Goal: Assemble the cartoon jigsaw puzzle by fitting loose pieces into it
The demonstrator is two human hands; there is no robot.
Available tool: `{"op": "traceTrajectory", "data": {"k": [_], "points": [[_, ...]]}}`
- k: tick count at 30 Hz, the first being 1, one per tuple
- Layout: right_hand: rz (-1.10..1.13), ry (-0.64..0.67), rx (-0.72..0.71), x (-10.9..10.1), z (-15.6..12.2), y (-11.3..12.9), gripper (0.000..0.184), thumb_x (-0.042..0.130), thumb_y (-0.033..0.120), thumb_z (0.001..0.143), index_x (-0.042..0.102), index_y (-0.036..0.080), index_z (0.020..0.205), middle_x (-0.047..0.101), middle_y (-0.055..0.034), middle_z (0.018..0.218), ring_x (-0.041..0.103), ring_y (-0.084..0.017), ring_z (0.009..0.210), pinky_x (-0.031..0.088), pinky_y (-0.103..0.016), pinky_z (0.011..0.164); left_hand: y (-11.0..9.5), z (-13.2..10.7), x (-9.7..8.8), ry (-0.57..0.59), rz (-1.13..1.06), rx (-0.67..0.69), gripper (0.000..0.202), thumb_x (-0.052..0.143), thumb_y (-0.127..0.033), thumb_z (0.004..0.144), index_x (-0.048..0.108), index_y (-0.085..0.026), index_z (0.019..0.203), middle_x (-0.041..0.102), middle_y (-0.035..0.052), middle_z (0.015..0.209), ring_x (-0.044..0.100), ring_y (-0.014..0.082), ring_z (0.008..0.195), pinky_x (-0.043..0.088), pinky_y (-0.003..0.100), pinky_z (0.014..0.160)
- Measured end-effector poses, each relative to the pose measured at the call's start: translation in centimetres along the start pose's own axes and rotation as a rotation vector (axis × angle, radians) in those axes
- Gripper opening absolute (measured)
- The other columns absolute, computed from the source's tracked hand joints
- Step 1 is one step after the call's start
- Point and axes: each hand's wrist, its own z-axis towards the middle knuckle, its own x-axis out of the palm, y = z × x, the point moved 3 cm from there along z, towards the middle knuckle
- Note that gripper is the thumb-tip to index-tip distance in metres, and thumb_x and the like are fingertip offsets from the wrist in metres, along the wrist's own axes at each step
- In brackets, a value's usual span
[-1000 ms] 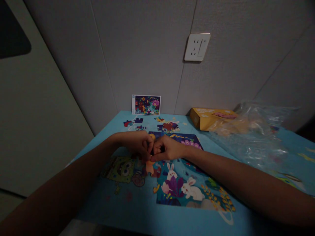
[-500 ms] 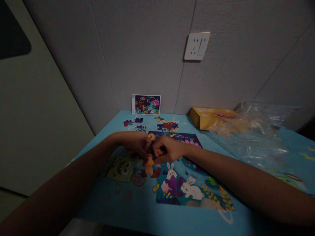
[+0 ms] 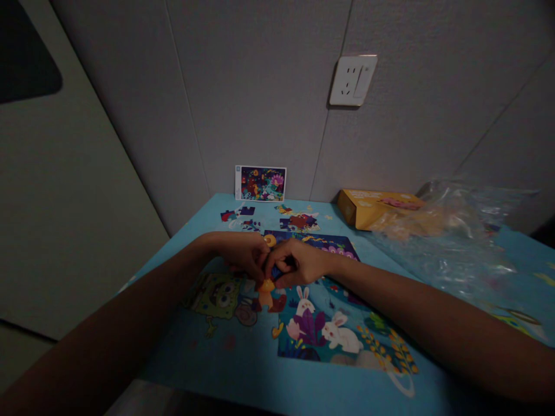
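My left hand (image 3: pixel 248 253) and my right hand (image 3: pixel 300 263) meet over the left edge of a partly joined jigsaw puzzle (image 3: pixel 342 341). Both are closed, thumbs and fingers pinched at the top of a puzzle piece (image 3: pixel 266 299) with an orange animal on it. The fingers hide the upper part of that piece and the pieces behind it. White rabbits and purple leaves show on the joined section in front of my right hand. A small loose piece with a yellow shape (image 3: pixel 277 330) lies by its left edge.
Loose puzzle pieces (image 3: pixel 299 222) lie farther back on the blue cartoon-printed table (image 3: pixel 217 370). A picture card (image 3: pixel 261 184) leans on the wall. At the back right, a yellow box (image 3: pixel 368 208) stands beside a crumpled clear plastic bag (image 3: pixel 451 237). A socket (image 3: pixel 353 81) is on the wall.
The view has shifted slightly. My right fingers have moved closer to the left ones and cover more of the orange animal's head; both hands stay at the same piece.
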Motion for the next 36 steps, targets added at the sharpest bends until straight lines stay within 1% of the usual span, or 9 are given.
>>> {"op": "traceTrajectory", "data": {"k": [5,8,11,13,16,21,26,29,36], "points": [[-0.05,-0.007,-0.003,0.1,0.0,0.0,0.022,0.072,0.026,0.074,0.072,0.012,0.091,0.034,0.0095,0.053,0.035,-0.006,0.047,0.029,-0.02,0.048,0.0,0.1,0.1,0.019,-0.022,-0.007,0.027,0.076,-0.04,0.068,0.061,-0.018,0.064,0.047,-0.0074,0.036,0.039,0.0071,0.031,0.027,0.018,0.035],[-0.142,-0.052,-0.055,0.2,0.2,0.1,0.017,0.07,0.029,0.076,0.073,0.014,0.082,0.039,0.0076,0.051,0.04,-0.008,0.048,0.032,-0.021,0.051,0.1,0.1,0.1,0.023,-0.035,-0.021,0.028,0.077,-0.039,0.066,0.06,-0.018,0.064,0.048,-0.0072,0.038,0.041,0.0079,0.032,0.028,0.019,0.035],[-0.258,-0.078,-0.083,0.5,0.4,0.6,0.018,0.067,0.032,0.079,0.07,0.016,0.073,0.047,0.0048,0.054,0.046,-0.008,0.05,0.033,-0.022,0.053,0.1,0.0,0.1,0.051,-0.04,-0.019,0.021,0.074,-0.036,0.069,0.063,-0.018,0.068,0.048,-0.0064,0.04,0.042,0.0086,0.034,0.028,0.019,0.035],[-0.309,-0.075,-0.075,0.7,0.6,1.0,0.017,0.066,0.03,0.079,0.067,0.016,0.069,0.051,0.0035,0.057,0.048,-0.008,0.052,0.032,-0.022,0.053,0.0,0.0,0.2,0.067,-0.037,-0.007,0.016,0.071,-0.033,0.071,0.066,-0.018,0.07,0.049,-0.0057,0.041,0.041,0.0087,0.035,0.028,0.02,0.035],[-0.352,-0.072,-0.057,0.9,0.8,1.3,0.014,0.064,0.024,0.075,0.061,0.017,0.064,0.052,0.0036,0.058,0.047,-0.008,0.052,0.032,-0.022,0.053,-0.2,0.0,0.2,0.086,-0.042,0.023,0.011,0.068,-0.029,0.072,0.068,-0.018,0.071,0.048,-0.0054,0.041,0.04,0.0087,0.035,0.027,0.02,0.036],[-0.332,-0.082,-0.043,0.8,1.0,1.1,0.014,0.063,0.021,0.071,0.055,0.018,0.06,0.05,0.0041,0.056,0.045,-0.008,0.051,0.03,-0.021,0.052,-0.3,-0.1,0.2,0.094,-0.047,-0.005,0.014,0.068,-0.032,0.071,0.065,-0.018,0.071,0.047,-0.0057,0.04,0.041,0.0097,0.035,0.029,0.02,0.036],[-0.317,-0.101,-0.055,0.7,1.0,0.9,0.016,0.061,0.019,0.069,0.05,0.018,0.057,0.046,0.0054,0.053,0.04,-0.007,0.048,0.028,-0.022,0.05,-0.1,-0.1,0.2,0.058,-0.027,-0.048,0.02,0.07,-0.036,0.07,0.06,-0.018,0.07,0.047,-0.005,0.039,0.042,0.0116,0.036,0.03,0.022,0.037],[-0.333,-0.1,-0.074,0.7,1.0,0.8,0.016,0.06,0.019,0.07,0.051,0.018,0.056,0.046,0.0052,0.053,0.041,-0.007,0.047,0.029,-0.022,0.05,-0.2,-0.1,0.3,0.041,-0.016,-0.05,0.021,0.071,-0.034,0.069,0.056,-0.019,0.066,0.046,-0.0053,0.038,0.041,0.0113,0.036,0.029,0.023,0.039],[-0.355,-0.081,-0.188,0.9,0.8,0.9,0.012,0.058,0.017,0.07,0.057,0.017,0.058,0.05,0.0041,0.052,0.047,-0.008,0.049,0.031,-0.022,0.052,-0.9,-0.3,0.2,0.071,0.012,-0.056,0.026,0.07,-0.033,0.069,0.049,-0.02,0.062,0.044,-0.007,0.035,0.038,0.01,0.034,0.029,0.021,0.036]]}}
